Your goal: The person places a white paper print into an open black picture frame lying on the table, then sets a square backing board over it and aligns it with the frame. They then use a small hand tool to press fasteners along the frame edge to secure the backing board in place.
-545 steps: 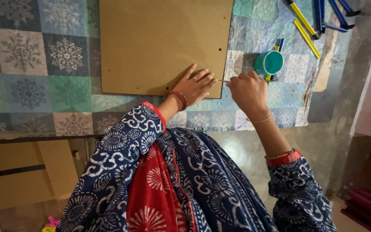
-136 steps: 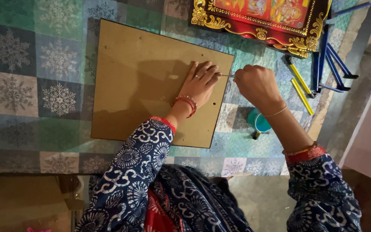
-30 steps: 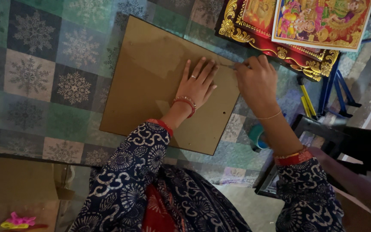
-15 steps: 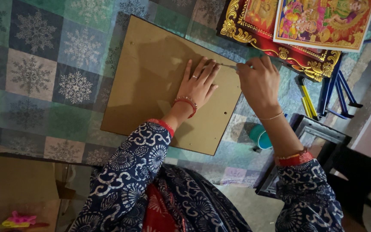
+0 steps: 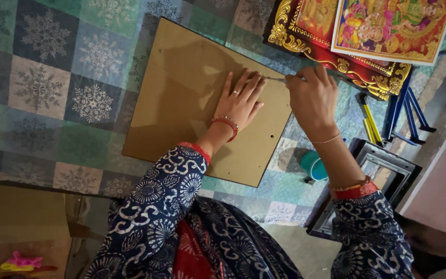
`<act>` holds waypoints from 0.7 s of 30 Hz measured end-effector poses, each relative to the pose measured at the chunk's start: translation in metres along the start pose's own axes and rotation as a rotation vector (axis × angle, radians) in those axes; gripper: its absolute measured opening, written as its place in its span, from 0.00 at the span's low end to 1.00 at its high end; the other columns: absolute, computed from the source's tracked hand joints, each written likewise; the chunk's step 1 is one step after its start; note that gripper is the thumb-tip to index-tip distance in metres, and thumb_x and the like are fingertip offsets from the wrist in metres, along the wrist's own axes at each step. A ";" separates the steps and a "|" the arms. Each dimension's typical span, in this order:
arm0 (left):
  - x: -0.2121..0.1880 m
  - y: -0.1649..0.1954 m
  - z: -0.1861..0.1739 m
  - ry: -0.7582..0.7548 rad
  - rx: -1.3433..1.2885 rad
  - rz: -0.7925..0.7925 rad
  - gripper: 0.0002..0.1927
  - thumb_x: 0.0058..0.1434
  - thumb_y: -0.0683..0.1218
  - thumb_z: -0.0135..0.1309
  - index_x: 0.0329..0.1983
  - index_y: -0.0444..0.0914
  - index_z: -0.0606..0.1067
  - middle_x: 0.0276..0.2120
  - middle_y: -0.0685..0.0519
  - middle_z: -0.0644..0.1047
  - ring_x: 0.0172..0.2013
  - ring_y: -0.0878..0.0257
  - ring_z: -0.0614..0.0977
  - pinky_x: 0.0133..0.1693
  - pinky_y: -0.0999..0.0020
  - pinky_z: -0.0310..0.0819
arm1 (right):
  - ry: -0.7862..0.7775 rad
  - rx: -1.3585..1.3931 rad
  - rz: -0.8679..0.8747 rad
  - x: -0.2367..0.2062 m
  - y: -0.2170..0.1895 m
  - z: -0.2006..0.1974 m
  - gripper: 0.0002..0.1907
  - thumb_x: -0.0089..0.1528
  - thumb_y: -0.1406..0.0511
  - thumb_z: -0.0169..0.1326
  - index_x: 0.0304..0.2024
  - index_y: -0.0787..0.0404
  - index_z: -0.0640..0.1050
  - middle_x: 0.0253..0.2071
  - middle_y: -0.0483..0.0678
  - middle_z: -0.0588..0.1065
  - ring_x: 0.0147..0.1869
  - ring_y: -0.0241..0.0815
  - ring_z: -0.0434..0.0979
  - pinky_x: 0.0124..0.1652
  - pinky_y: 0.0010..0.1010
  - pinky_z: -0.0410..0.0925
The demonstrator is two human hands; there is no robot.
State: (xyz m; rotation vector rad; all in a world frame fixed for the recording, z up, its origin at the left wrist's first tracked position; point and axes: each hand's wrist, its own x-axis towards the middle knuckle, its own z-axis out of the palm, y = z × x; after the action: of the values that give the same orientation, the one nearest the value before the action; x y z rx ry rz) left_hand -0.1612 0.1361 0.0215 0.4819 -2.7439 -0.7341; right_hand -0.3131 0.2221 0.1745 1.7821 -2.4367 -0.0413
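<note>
A big flat brown board with a few small holes lies tilted in the middle of the frame on a snowflake cloth, and a thin grey metal tool points at its upper right edge.

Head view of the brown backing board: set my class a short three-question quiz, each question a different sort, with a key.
1. True or false: the left hand lies flat on the brown board.
2. What does the right hand pinch? A) a thin metal tool B) a paintbrush C) a ruler
3. Fill in: the teal cup stands on the patterned ____.

Key: 1 true; 2 A; 3 cloth.
</note>
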 end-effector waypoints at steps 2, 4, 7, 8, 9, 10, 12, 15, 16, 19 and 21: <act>-0.001 0.000 0.001 -0.004 0.002 0.001 0.34 0.69 0.58 0.51 0.75 0.43 0.60 0.72 0.53 0.61 0.74 0.52 0.56 0.72 0.36 0.42 | 0.002 -0.004 -0.011 -0.001 0.000 0.000 0.08 0.59 0.65 0.63 0.40 0.51 0.86 0.39 0.40 0.76 0.50 0.43 0.74 0.45 0.36 0.69; -0.001 0.000 0.000 -0.005 0.001 0.004 0.34 0.69 0.58 0.51 0.75 0.43 0.60 0.72 0.53 0.61 0.74 0.52 0.56 0.72 0.36 0.42 | 0.004 -0.009 -0.027 -0.001 0.000 0.001 0.09 0.58 0.66 0.62 0.41 0.51 0.86 0.40 0.40 0.77 0.51 0.43 0.74 0.45 0.36 0.68; -0.001 0.000 0.000 0.022 -0.005 0.009 0.34 0.69 0.58 0.51 0.75 0.44 0.60 0.73 0.53 0.60 0.74 0.52 0.55 0.72 0.36 0.42 | 0.003 -0.019 -0.034 0.000 0.001 0.000 0.10 0.58 0.67 0.61 0.41 0.51 0.86 0.40 0.40 0.77 0.51 0.43 0.73 0.45 0.36 0.68; 0.000 0.000 -0.001 0.007 -0.009 0.002 0.34 0.69 0.58 0.51 0.75 0.44 0.60 0.73 0.53 0.60 0.74 0.52 0.55 0.72 0.36 0.42 | -0.007 -0.038 -0.037 0.000 0.001 0.000 0.10 0.58 0.67 0.61 0.41 0.51 0.86 0.40 0.40 0.77 0.51 0.43 0.73 0.45 0.36 0.68; 0.000 0.000 -0.001 -0.007 -0.013 -0.005 0.34 0.69 0.58 0.51 0.75 0.44 0.60 0.72 0.53 0.60 0.74 0.52 0.55 0.72 0.37 0.42 | -0.019 -0.058 -0.040 0.001 0.000 0.000 0.10 0.57 0.67 0.61 0.41 0.51 0.87 0.39 0.40 0.76 0.51 0.43 0.73 0.45 0.35 0.67; 0.000 0.001 -0.001 -0.022 -0.018 -0.012 0.33 0.69 0.58 0.51 0.75 0.43 0.60 0.72 0.53 0.60 0.74 0.52 0.55 0.72 0.37 0.42 | -0.030 -0.079 -0.042 0.000 0.000 0.000 0.11 0.57 0.67 0.60 0.41 0.51 0.87 0.39 0.40 0.76 0.50 0.43 0.73 0.44 0.35 0.67; 0.001 0.001 -0.001 -0.013 -0.010 -0.012 0.34 0.69 0.58 0.51 0.75 0.43 0.60 0.72 0.53 0.60 0.74 0.52 0.55 0.72 0.37 0.42 | -0.044 -0.091 -0.033 0.002 -0.002 0.002 0.05 0.60 0.65 0.61 0.38 0.52 0.86 0.37 0.42 0.76 0.49 0.44 0.73 0.44 0.36 0.67; 0.000 0.001 0.000 -0.019 -0.015 -0.015 0.34 0.69 0.58 0.51 0.75 0.44 0.60 0.73 0.54 0.60 0.74 0.53 0.55 0.72 0.37 0.41 | -0.093 -0.121 -0.042 0.006 -0.002 0.005 0.05 0.61 0.61 0.62 0.33 0.54 0.84 0.35 0.45 0.75 0.48 0.45 0.74 0.42 0.37 0.67; 0.000 0.001 0.000 -0.024 -0.019 -0.017 0.34 0.69 0.58 0.51 0.75 0.44 0.60 0.73 0.54 0.60 0.74 0.53 0.55 0.72 0.37 0.41 | -0.113 -0.132 -0.050 0.009 -0.001 0.005 0.07 0.61 0.60 0.62 0.31 0.55 0.83 0.34 0.46 0.75 0.48 0.46 0.74 0.42 0.37 0.68; 0.000 0.001 0.001 0.002 -0.022 -0.007 0.34 0.69 0.59 0.51 0.75 0.44 0.60 0.73 0.54 0.60 0.74 0.53 0.55 0.72 0.37 0.41 | -0.123 -0.137 -0.116 0.016 0.001 0.007 0.08 0.63 0.60 0.61 0.31 0.55 0.82 0.35 0.46 0.75 0.48 0.47 0.75 0.43 0.37 0.70; 0.001 0.001 0.002 -0.014 -0.019 -0.010 0.34 0.68 0.59 0.51 0.75 0.43 0.61 0.73 0.53 0.60 0.74 0.53 0.55 0.72 0.37 0.41 | -0.186 -0.078 -0.142 0.017 0.003 0.006 0.07 0.58 0.61 0.61 0.35 0.58 0.82 0.37 0.47 0.75 0.48 0.48 0.75 0.38 0.37 0.70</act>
State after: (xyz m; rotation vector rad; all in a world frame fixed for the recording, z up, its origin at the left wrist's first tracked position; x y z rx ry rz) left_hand -0.1626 0.1372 0.0203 0.4888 -2.7471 -0.7682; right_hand -0.3220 0.2064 0.1704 1.9940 -2.3850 -0.3243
